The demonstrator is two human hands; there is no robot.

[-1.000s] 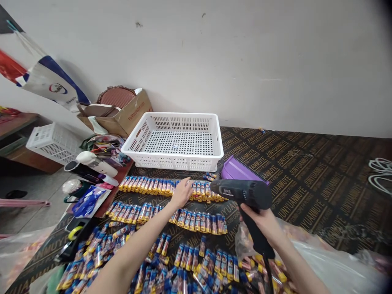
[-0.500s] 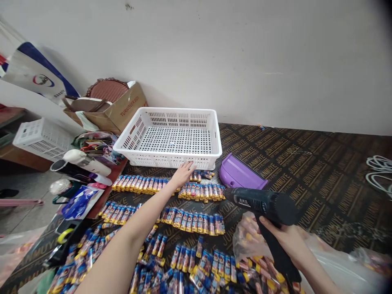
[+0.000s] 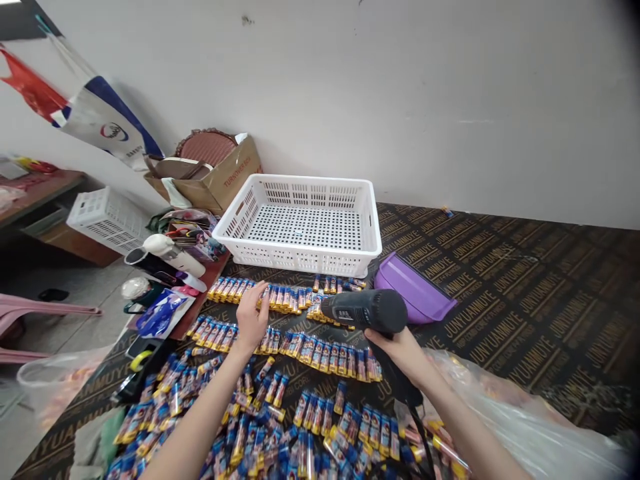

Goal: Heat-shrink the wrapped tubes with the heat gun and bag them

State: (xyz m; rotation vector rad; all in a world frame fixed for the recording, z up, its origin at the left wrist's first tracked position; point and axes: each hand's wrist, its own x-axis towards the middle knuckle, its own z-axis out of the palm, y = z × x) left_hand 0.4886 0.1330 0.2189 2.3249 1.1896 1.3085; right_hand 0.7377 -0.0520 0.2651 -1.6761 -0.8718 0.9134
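Observation:
My right hand (image 3: 404, 353) grips the handle of a black heat gun (image 3: 367, 310) with a cord. Its nozzle points left, over the right end of the back row of small tubes. These tubes (image 3: 283, 298) have blue and yellow ends and stand side by side. My left hand (image 3: 251, 317) is at that row's middle, fingers apart and fingertips at the tubes; whether they touch is unclear. A second row of tubes (image 3: 325, 353) lies nearer, partly behind my left forearm. Many loose tubes (image 3: 250, 440) are heaped in front of me.
Behind the rows stands a white plastic crate (image 3: 303, 257), with a purple dustpan-like scoop (image 3: 410, 287) to its right. Bottles (image 3: 173, 253) and a cardboard box (image 3: 233, 177) are at left. Clear plastic bags (image 3: 530, 413) lie at right.
The view has turned left. My left hand has moved left from beside the crate to the middle of the back row. The heat gun has moved left, over that row's right end.

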